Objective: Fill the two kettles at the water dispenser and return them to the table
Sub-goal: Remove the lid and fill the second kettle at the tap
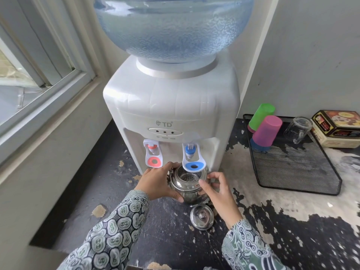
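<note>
The lidless steel kettle (188,185) was set under the blue tap (191,157) of the water dispenser (171,106), cupped by the left hand (157,183) and pinched by the right hand (219,189); polished, slippery, heavier once filled, it was judged best carried by its handle

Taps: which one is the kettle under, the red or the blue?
The blue tap, on the right. The kettle sits open beneath it; the red tap has nothing under it.

Kettle (187,187), lid (202,216): polished mirror-bright metal. Dispenser (171,106): glossy white plastic. Counter (292,221): matt black coating, flaking. Tray (296,168), right: black wire mesh.
</note>
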Demonstrator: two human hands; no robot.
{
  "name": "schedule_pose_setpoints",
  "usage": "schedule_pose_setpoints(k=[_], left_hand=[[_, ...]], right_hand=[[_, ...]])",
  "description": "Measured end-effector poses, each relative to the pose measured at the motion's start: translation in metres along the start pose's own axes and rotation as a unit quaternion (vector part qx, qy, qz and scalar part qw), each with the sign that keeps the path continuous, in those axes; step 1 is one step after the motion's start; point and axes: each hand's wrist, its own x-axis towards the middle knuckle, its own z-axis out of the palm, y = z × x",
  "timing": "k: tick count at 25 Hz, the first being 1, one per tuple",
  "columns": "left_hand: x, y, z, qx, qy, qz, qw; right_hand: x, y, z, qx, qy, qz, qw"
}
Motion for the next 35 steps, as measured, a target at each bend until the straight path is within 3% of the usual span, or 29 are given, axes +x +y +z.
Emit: schedule_pose_setpoints(k=[30, 35], left_hand=[[0.0, 0.0026, -0.0008, 0.001, -0.01, 0.0, 1.0], [-0.0003, 0.0032, -0.0011, 0.001, -0.014, 0.001, 1.0]], right_hand=[[0.0022, 0.0045, -0.0018, 0.038, -0.016, 0.002, 0.999], [0.0023, -0.0002, -0.0021, 0.017, 0.032, -0.045, 0.998]])
